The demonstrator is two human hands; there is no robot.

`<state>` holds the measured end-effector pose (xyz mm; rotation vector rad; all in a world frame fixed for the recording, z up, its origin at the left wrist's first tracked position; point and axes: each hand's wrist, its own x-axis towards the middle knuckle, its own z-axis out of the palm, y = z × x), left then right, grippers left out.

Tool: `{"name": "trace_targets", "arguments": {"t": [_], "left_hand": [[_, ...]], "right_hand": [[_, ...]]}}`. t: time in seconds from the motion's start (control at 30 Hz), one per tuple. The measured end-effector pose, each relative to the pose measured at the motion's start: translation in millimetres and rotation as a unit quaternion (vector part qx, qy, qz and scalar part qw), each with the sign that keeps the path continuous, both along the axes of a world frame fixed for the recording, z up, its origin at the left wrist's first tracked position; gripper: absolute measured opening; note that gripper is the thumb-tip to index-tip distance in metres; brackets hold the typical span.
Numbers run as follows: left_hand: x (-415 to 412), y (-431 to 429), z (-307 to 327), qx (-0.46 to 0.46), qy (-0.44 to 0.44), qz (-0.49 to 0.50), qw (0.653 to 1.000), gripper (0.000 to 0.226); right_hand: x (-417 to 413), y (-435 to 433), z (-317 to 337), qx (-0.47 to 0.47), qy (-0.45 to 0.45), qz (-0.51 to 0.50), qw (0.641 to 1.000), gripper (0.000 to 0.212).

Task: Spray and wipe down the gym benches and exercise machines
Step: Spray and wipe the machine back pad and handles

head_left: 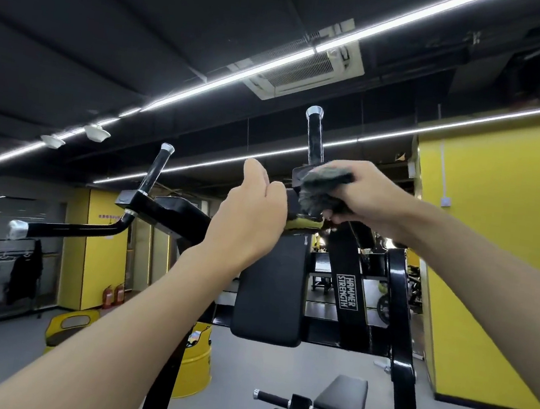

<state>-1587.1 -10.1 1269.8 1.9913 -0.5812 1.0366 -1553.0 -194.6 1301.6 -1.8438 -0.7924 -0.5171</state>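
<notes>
Dim gym hall, black ceiling with two long light strips [278, 60], one yellow pillar [490, 263] at right. Ahead, one black machine [347, 297] with two upright handles [315, 135] and one back pad [269, 288]. Grips one dark cloth [317, 186] with right hand [370, 195], pressing it on base of right handle. Left hand [247, 215] against machine just beside cloth; impossible to tell whether grasping. Lower left, two fire extinguishers [108, 297], two yellow drums [193, 367].

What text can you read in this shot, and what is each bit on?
"HAMMER STRENGTH": white label on the machine's slanted black bar.
Small print on the yellow wall panel: too blurred to read.
Sticker on the yellow drum: too blurred to read.
</notes>
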Motion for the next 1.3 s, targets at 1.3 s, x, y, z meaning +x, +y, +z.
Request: {"name": "trace_targets", "arguments": {"t": [1.3], "left_hand": [[13, -4, -3, -0.051, -0.052, -0.011, 0.997, 0.017]], "right_hand": [[87, 56, -61, 0.631, 0.276, 0.110, 0.717, 0.021]]}}
